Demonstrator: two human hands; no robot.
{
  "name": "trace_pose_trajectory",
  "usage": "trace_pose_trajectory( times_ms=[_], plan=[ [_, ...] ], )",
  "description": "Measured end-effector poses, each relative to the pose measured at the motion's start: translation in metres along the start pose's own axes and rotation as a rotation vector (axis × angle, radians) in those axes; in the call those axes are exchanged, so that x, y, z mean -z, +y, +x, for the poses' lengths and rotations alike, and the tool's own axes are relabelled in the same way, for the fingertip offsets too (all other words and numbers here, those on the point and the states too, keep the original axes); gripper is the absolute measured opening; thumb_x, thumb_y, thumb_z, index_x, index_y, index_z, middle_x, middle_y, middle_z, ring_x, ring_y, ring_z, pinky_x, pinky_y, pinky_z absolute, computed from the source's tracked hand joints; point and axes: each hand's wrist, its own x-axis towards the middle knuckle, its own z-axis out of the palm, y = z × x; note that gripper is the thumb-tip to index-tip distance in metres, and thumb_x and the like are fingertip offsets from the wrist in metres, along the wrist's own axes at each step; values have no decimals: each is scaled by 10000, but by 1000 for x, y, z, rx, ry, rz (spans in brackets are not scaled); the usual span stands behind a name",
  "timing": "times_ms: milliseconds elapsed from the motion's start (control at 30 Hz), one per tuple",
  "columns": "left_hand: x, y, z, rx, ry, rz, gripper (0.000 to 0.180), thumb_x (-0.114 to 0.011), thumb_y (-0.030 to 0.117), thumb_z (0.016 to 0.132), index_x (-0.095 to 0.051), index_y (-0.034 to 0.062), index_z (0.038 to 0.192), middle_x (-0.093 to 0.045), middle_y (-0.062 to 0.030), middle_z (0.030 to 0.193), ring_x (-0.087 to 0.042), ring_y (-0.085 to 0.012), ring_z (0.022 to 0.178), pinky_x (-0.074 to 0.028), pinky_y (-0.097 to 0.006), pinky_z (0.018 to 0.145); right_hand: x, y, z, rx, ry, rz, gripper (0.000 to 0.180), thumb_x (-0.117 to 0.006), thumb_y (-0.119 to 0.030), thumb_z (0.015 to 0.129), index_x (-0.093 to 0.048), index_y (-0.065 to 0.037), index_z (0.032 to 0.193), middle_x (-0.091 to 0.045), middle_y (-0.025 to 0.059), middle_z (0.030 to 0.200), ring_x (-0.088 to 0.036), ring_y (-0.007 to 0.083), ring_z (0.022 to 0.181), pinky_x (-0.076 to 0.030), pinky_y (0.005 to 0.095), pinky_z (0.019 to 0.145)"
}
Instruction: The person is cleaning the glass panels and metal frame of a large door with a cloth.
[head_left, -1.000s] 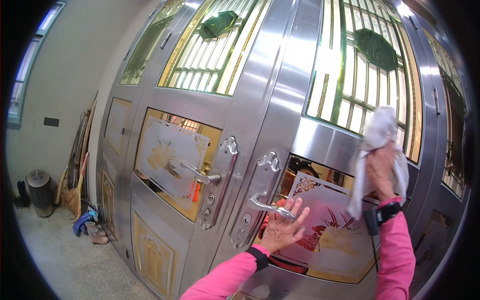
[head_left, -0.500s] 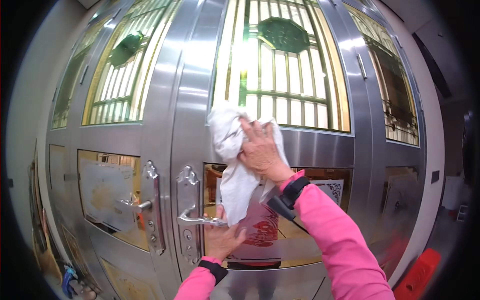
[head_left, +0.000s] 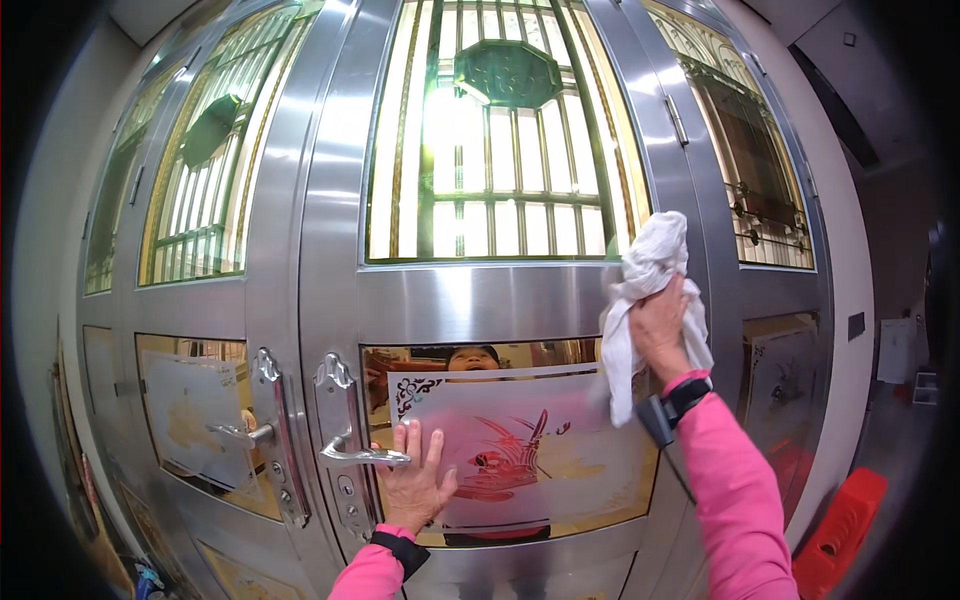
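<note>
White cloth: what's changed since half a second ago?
The right hand has carried the white cloth rightward, from the upper window's lower left corner to its lower right one, uncovering the left hand. The view has swung slightly right. Nothing was taken hold of or let go. The left hand stays beside the lever handle.

Head-worn fisheye view — from just before the metal door (head_left: 480,300) — almost square-on to it

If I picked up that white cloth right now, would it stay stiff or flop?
Probably flop: the white cloth bunches above the right hand and hangs in loose folds below. It's likely light too, since that hand alone holds it.
</note>
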Motion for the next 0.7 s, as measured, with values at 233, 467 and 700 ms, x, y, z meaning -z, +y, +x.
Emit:
trace_pose_trajectory(
  times_ms=[233,467,700],
  plan=[
    [-3,0,0,-14,-1,-14,635,-621,366,726,-432,173,1300,-277,-141,1416,-197,-318,1348,-62,-574,1059,4,-84,-114,582,-52,264,623,-628,-303,722,-473,40,1218,-332,183,1388,-357,445,1179,-213,608,991],
    [4,0,2,2,-22,-21,633,-611,367,735,-425,186,1312,-271,-116,1427,-202,-286,1352,-60,-552,1067,10,-85,-135,772,-248,217,420,-556,-343,790,-596,-100,1131,-338,147,1391,-330,438,1205,-210,607,992],
    [17,6,4,28,-39,-61,630,-602,349,758,-403,189,1334,-267,-101,1442,-202,-267,1357,-103,-534,1055,27,-44,-159,772,-319,15,459,-595,-268,744,-566,-124,1179,-383,136,1357,-356,391,1205,-211,570,1007]
  ],
)
